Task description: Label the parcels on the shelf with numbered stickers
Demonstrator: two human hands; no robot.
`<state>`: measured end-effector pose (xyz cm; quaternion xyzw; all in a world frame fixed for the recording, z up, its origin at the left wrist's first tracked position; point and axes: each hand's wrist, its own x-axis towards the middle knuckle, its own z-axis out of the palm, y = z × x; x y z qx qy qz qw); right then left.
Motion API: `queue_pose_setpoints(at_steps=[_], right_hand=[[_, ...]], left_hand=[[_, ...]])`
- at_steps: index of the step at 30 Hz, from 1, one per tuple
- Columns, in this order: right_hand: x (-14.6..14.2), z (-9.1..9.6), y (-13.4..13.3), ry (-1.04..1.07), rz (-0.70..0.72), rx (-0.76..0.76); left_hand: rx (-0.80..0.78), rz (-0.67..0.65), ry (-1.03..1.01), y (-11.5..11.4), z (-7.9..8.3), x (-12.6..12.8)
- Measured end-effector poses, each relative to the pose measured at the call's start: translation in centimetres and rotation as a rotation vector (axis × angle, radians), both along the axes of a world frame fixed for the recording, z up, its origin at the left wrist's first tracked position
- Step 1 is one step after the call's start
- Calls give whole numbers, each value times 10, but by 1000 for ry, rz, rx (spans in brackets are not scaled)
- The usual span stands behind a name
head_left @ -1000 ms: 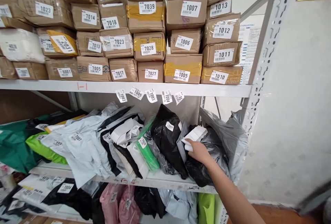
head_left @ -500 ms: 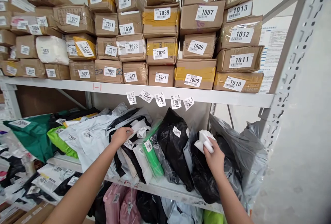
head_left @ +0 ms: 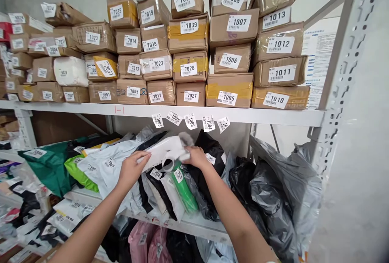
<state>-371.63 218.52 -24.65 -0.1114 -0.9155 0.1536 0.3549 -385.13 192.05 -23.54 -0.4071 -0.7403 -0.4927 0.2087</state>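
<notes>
The left hand [head_left: 132,169] curls its fingers on the left end of a white parcel [head_left: 165,152] and the right hand [head_left: 196,157] clasps its right end, holding it just above the poly bags [head_left: 106,165] on the middle shelf [head_left: 188,226], below the numbered cardboard boxes [head_left: 188,32].

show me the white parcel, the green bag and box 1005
white parcel [head_left: 164,152]: head view, middle of its flat face
green bag [head_left: 184,189]: head view, middle of its front
box 1005 [head_left: 230,86]: head view, yellow tape above its label
</notes>
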Motion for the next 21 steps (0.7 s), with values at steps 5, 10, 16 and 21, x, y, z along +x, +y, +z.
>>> queue_pose_setpoints(at_steps=[5, 10, 16, 21], right_hand=[[20, -32, -46, 206, 206, -219], [64, -54, -93, 239, 726, -803], [101, -70, -114, 86, 785, -1030], [117, -99, -120, -75, 763, -1194]], left_hand=[[9, -235, 323, -23, -12, 43], [140, -396, 44, -12, -15, 85], [287, -548, -459, 8, -11, 116], [372, -461, -463, 12, -4, 118]])
